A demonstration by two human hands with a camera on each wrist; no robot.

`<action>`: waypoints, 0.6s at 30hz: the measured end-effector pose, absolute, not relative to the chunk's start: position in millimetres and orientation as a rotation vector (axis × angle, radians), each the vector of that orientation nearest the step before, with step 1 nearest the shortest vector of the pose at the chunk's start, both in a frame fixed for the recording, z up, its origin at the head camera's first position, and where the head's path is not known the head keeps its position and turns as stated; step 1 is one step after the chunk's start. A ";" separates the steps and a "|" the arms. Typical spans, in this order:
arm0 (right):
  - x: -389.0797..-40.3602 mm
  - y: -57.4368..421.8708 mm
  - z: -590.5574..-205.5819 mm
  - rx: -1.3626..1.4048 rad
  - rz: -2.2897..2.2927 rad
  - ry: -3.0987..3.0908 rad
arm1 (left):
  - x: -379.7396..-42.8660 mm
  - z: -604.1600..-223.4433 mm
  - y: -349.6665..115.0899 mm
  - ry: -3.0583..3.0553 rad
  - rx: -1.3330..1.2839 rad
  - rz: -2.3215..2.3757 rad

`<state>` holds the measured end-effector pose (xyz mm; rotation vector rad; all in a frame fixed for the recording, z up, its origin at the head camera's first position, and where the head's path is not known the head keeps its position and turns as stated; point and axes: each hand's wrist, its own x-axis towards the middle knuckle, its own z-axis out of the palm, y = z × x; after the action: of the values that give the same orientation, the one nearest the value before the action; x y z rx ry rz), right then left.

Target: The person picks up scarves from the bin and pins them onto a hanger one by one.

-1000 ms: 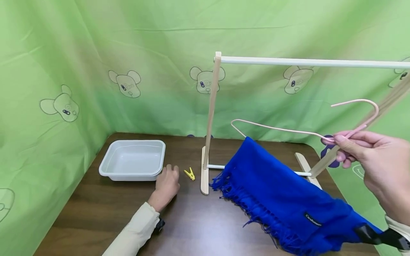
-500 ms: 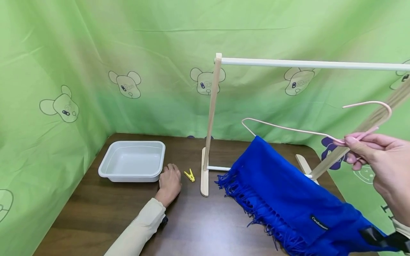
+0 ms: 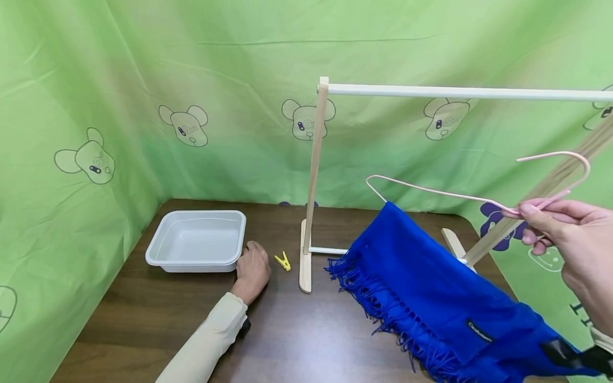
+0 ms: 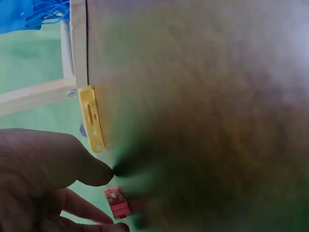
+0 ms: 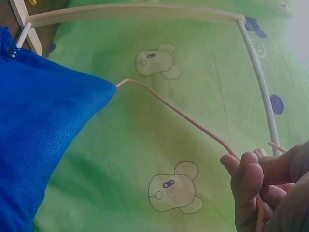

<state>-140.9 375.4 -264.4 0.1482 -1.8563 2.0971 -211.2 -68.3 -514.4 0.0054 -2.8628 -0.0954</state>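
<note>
My right hand (image 3: 570,231) pinches a pink wire clothes hanger (image 3: 560,153) just below its hook. Over the hanger's lower part drapes a blue fringed scarf (image 3: 421,287), its far end trailing toward the front right. On the table beside the white tub, my left hand (image 3: 253,272) reaches down with the thumb and fingers apart. Between them the left wrist view shows a red clothespin (image 4: 117,203), with a gap below the thumb; the hand hides it in the head view. A yellow clothespin (image 3: 283,261) lies just right of this hand.
A white plastic tub (image 3: 195,260) stands on the brown table (image 3: 287,340) at the left. A wooden drying rack with a white top rail (image 3: 431,91) stands behind the scarf. Green cloth with bear prints (image 3: 239,64) hangs around the table.
My right hand has shifted to the right, carrying the hanger and scarf along. My left hand has moved slightly right, its fingers lower beside the tub.
</note>
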 end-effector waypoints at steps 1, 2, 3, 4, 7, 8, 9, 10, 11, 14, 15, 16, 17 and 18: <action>-141.3 375.6 -264.4 0.149 2.096 -1.855 | -213.0 -514.2 -68.2 -2.869 0.011 -0.105; -141.6 375.7 -264.5 0.149 2.091 -1.857 | -214.5 -514.0 -68.1 -2.876 0.016 -0.113; -142.0 375.9 -264.6 0.148 2.085 -1.860 | -215.8 -513.8 -68.1 -2.882 0.020 -0.128; -142.2 376.0 -264.6 0.148 2.085 -1.860 | -216.9 -513.3 -68.1 -2.888 0.021 -0.141; -143.1 376.0 -264.6 0.138 2.079 -1.869 | -219.0 -511.6 -68.5 -2.899 0.021 -0.176; -143.4 375.9 -264.4 0.132 2.074 -1.877 | -219.5 -511.0 -68.8 -2.900 0.018 -0.181; -143.6 375.7 -264.3 0.124 2.073 -1.884 | -220.1 -510.4 -69.1 -2.899 0.014 -0.182; -143.7 375.7 -264.2 0.118 2.065 -1.894 | -220.6 -510.0 -69.4 -2.896 0.007 -0.182; -143.8 375.6 -264.2 0.102 2.052 -1.911 | -220.8 -509.3 -69.6 -2.896 0.002 -0.186; -143.5 376.4 -265.7 0.081 2.020 -1.953 | -219.6 -508.3 -70.2 -2.905 -0.006 -0.206; -143.1 376.7 -266.8 0.072 2.011 -1.966 | -218.1 -508.2 -70.1 -2.912 -0.002 -0.213; -142.6 377.2 -268.1 0.068 2.007 -1.975 | -216.1 -508.1 -70.2 -2.917 0.006 -0.223; -142.3 377.6 -269.4 0.066 2.007 -1.980 | -213.5 -507.9 -69.9 -2.918 0.018 -0.235; -141.9 377.9 -270.7 0.068 2.009 -1.982 | -210.6 -508.2 -69.6 -2.916 0.026 -0.245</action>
<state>-141.9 377.9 -270.7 0.0682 -1.9824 2.0092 -210.6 -69.6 -508.2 0.0263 -2.9162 -0.2449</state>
